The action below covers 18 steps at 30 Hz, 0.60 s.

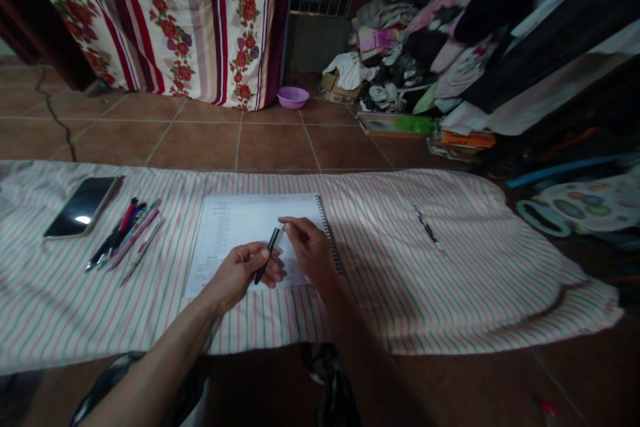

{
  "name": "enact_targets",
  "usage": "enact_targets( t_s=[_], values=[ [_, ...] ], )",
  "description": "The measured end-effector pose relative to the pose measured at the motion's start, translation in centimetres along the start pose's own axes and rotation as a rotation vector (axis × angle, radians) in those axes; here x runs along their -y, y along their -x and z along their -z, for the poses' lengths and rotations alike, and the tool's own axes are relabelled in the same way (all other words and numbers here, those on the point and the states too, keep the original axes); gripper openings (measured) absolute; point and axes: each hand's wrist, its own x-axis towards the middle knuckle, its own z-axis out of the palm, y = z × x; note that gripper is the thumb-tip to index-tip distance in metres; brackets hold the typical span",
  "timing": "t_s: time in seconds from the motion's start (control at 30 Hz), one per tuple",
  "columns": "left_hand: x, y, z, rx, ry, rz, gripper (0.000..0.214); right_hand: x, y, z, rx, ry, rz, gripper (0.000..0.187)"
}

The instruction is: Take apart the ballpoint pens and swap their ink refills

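Observation:
Over an open spiral notebook (255, 213), my left hand (253, 263) grips a black pen (273, 240), its lower end slanting down past the thumb. My right hand (307, 247) pinches the pen's upper end, where a small pale piece shows at the fingertips. Whether that piece is separate from the barrel is too small to tell. Left of the notebook lies a bunch of several pens (131, 230), dark, red, pink and white. A single black-and-white pen (426, 225) rests alone on the cloth at the right.
A striped cloth (380, 293) covers the low surface. A phone (83, 207) lies at its left. On the tiled floor beyond are a purple basin (293, 97), a cardboard box (340, 88) and heaped clothes (425, 33). A flowered curtain (200, 20) hangs behind.

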Motion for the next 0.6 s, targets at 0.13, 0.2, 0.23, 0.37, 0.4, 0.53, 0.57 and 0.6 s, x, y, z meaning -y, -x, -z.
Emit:
enact_targets(
  t_s=[0.13,0.2,0.23,0.37,0.4,0.53,0.57,0.6],
  values=[
    [0.0,0.0,0.0,-0.01,0.014,-0.011,0.03,-0.1,0.1,-0.2,0.02,0.02,0.046,0.022],
    [0.0,0.0,0.0,-0.022,0.019,-0.024,0.029,-0.2,0.2,-0.4,0.03,0.046,0.036,0.022],
    [0.0,0.0,-0.1,-0.03,0.023,-0.029,0.028,-0.2,0.2,-0.6,0.038,0.064,0.014,0.021],
    [-0.1,0.0,-0.1,-0.04,0.054,-0.025,0.028,-0.1,0.4,-1.1,0.068,0.113,-0.094,0.023],
    [-0.1,0.1,-0.1,-0.039,0.062,-0.023,0.027,-0.2,0.5,-1.2,0.071,0.111,-0.102,0.023],
    [0.2,0.2,0.0,-0.037,0.073,-0.031,0.026,-0.3,0.6,-1.8,0.052,0.076,-0.085,0.021],
    [0.3,0.2,0.0,-0.035,0.076,-0.036,0.025,-0.4,0.6,-2.0,0.043,0.066,-0.083,0.02],
    [0.4,0.2,0.0,-0.032,0.078,-0.043,0.025,-0.4,0.7,-2.1,0.033,0.056,-0.087,0.02]
  ],
)
